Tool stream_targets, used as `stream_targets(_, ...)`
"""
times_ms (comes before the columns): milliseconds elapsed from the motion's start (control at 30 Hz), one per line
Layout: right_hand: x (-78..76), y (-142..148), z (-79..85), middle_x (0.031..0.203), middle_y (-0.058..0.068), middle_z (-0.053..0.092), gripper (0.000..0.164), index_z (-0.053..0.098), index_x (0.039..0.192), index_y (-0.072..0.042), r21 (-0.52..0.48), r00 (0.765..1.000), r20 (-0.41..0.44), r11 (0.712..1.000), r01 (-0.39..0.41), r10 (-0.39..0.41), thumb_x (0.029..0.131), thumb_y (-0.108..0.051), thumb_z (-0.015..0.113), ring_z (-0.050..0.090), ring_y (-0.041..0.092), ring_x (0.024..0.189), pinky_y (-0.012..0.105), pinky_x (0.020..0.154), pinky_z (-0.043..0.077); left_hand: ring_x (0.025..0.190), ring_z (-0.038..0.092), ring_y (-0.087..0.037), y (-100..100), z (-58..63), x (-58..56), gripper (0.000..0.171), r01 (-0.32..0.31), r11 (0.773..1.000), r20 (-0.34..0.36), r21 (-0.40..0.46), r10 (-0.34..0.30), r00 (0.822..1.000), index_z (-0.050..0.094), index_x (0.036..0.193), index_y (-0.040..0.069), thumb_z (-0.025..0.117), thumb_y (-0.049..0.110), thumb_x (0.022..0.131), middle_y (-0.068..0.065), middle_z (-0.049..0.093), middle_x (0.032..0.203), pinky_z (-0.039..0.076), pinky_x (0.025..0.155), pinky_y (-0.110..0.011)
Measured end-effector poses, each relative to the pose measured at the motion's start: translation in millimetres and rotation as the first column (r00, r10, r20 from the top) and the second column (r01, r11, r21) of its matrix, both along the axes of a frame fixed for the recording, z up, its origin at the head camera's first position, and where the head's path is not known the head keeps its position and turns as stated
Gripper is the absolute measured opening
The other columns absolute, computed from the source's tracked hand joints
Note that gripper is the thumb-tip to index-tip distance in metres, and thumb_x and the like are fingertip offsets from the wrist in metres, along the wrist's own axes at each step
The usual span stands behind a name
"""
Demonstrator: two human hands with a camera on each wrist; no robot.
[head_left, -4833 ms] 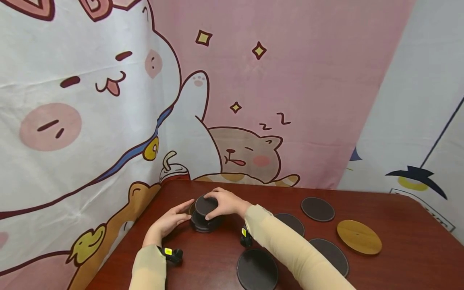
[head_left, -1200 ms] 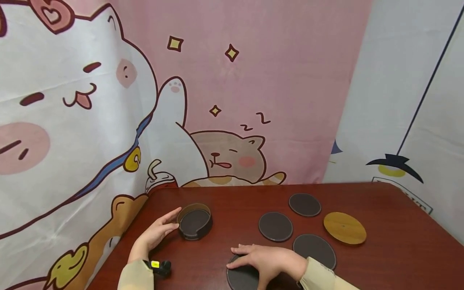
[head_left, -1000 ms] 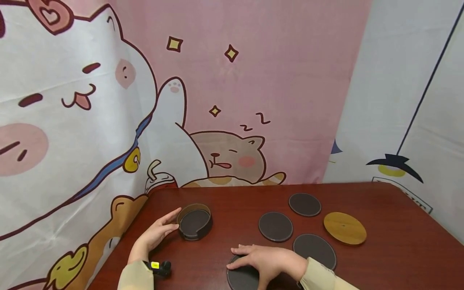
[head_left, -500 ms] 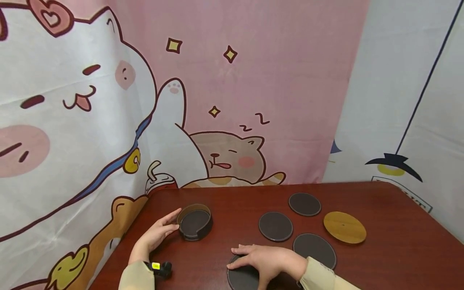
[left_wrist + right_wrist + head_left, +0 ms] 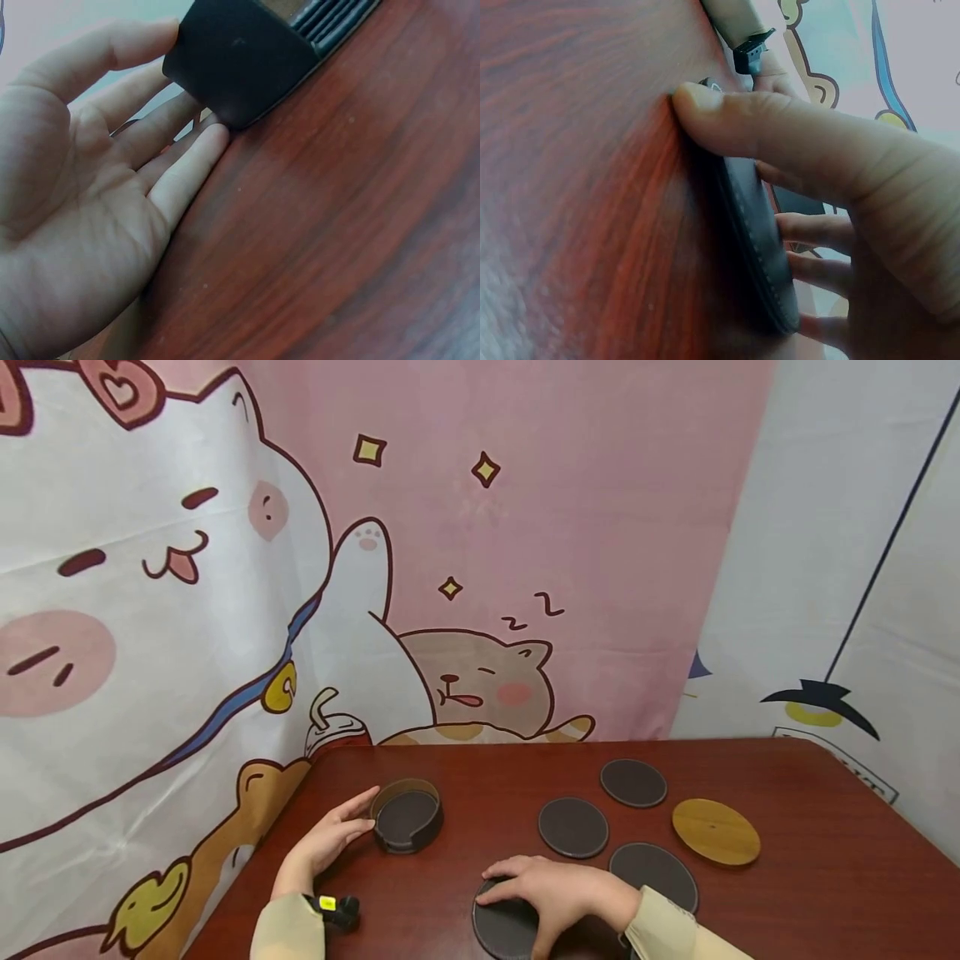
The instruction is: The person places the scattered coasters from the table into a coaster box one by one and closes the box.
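My left hand (image 5: 333, 839) touches the left side of a round black coaster holder (image 5: 430, 835) with its fingers nearly straight. A black coaster (image 5: 403, 817) lies inside that holder. In the left wrist view, stacked dark edges (image 5: 335, 24) show in the holder's front slot. At the table's front, my right hand (image 5: 566, 893) spans another black coaster (image 5: 501, 927). The right wrist view has the thumb (image 5: 705, 109) at one edge of this stitched coaster (image 5: 754, 225) and the fingers at the opposite edge. Part of it is hidden under the hand.
Three more black coasters (image 5: 573, 827) lie flat to the right, one partly behind the right forearm. Beside them is a wooden disc (image 5: 716, 832). The reddish-brown table (image 5: 450, 893) ends at a cartoon-printed cloth (image 5: 585, 552). A small camera (image 5: 341, 910) is on the left wrist.
The right hand has left the holder, where it held a coaster 4.8 seconds ago, and reached the front coaster. During the last half second it shifted slightly; the left hand stays by the holder.
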State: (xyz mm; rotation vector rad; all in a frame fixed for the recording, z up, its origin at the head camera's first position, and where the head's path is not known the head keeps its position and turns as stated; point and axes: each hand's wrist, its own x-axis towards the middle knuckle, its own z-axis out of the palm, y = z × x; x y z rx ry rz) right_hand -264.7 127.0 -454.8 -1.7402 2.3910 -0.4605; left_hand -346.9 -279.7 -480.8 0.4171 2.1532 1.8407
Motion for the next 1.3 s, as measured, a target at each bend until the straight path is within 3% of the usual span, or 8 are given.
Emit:
stream_targets(133,-1.6,-0.7,-0.8,0.148,0.005,0.039,0.088,0.046,0.145,-0.029,-0.013,1.000,-0.013,1.000,0.028,-0.028,0.069,-0.040,0.087,0.037,0.019,0.133,0.037,0.096,0.040,0.145,0.010,-0.031,-0.6,1.1,-1.5,0.064,-0.008,1.000,-0.004,-0.012,0.008,1.000,0.030,0.152,0.008,0.057,0.005,0.094,-0.017,0.017,0.159,0.038,0.095,-0.016)
stream_targets(300,-7.6,0.0,4.2,0.150,0.009,0.035,0.090,0.044,0.146,-0.029,-0.018,0.994,0.089,0.998,0.068,-0.066,0.069,-0.039,0.087,0.033,0.021,0.135,0.033,0.098,0.041,0.145,0.011,-0.031,-2.6,2.2,-1.4,0.065,-0.020,1.000,-0.005,-0.011,0.020,1.000,0.030,0.152,0.008,0.058,0.006,0.094,-0.017,0.018,0.158,0.038,0.096,-0.017)
stream_targets(467,-14.6,-1.4,20.7,0.151,0.011,0.033,0.085,0.049,0.143,-0.030,-0.018,0.987,0.111,0.993,0.119,-0.116,0.067,-0.036,0.088,0.032,0.023,0.136,0.032,0.098,0.041,0.144,0.012,-0.029,-5.6,3.6,-0.6,0.065,-0.041,0.999,0.002,0.009,0.041,0.999,0.031,0.152,0.008,0.059,0.005,0.093,-0.017,0.017,0.159,0.039,0.094,-0.016)
stream_targets(867,-26.0,-11.5,67.2,0.153,0.006,0.031,0.083,0.052,0.140,-0.030,0.004,0.985,0.040,0.985,0.170,-0.170,0.066,-0.035,0.089,0.030,0.024,0.138,0.038,0.098,0.041,0.144,0.013,-0.029,-6.3,4.0,-1.1,0.066,-0.054,0.998,0.001,-0.013,0.054,0.999,0.031,0.152,0.010,0.060,0.007,0.093,-0.016,0.019,0.158,0.038,0.096,-0.018)
stream_targets(1000,-31.7,-20.5,70.8,0.153,0.005,0.030,0.083,0.051,0.141,-0.030,0.006,0.985,0.070,0.988,0.157,-0.157,0.067,-0.034,0.088,0.029,0.023,0.138,0.036,0.098,0.041,0.145,0.013,-0.030,-5.2,2.8,-0.1,0.065,-0.046,0.999,-0.001,-0.022,0.046,0.999,0.031,0.152,0.010,0.059,0.007,0.094,-0.016,0.019,0.158,0.036,0.101,-0.023)
stream_targets(1100,-37.6,-28.8,69.5,0.154,0.002,0.029,0.082,0.051,0.141,-0.031,0.018,0.984,0.092,0.988,0.154,-0.155,0.067,-0.035,0.088,0.028,0.021,0.138,0.034,0.099,0.039,0.145,0.012,-0.030,-4.3,1.2,0.2,0.065,-0.039,0.999,-0.006,-0.027,0.038,0.999,0.032,0.152,0.010,0.060,0.008,0.093,-0.016,0.020,0.158,0.031,0.108,-0.033)
stream_targets(1200,-43.7,-37.3,66.4,0.154,0.002,0.029,0.082,0.051,0.141,-0.031,0.023,0.983,0.095,0.988,0.155,-0.157,0.067,-0.036,0.088,0.028,0.021,0.138,0.034,0.100,0.038,0.145,0.011,-0.032,-2.6,0.0,-0.5,0.065,-0.027,0.999,-0.012,-0.023,0.027,1.000,0.031,0.152,0.010,0.059,0.008,0.093,-0.017,0.020,0.158,0.026,0.111,-0.044)
stream_targets(1300,-49.6,-46.3,63.6,0.154,0.005,0.030,0.082,0.051,0.141,-0.030,0.019,0.985,0.084,0.988,0.151,-0.152,0.067,-0.037,0.087,0.028,0.022,0.138,0.034,0.101,0.037,0.145,0.012,-0.031,-0.5,-1.0,-1.6,0.065,-0.025,0.999,-0.009,-0.022,0.025,1.000,0.031,0.152,0.010,0.059,0.008,0.094,-0.016,0.020,0.158,0.024,0.111,-0.046)
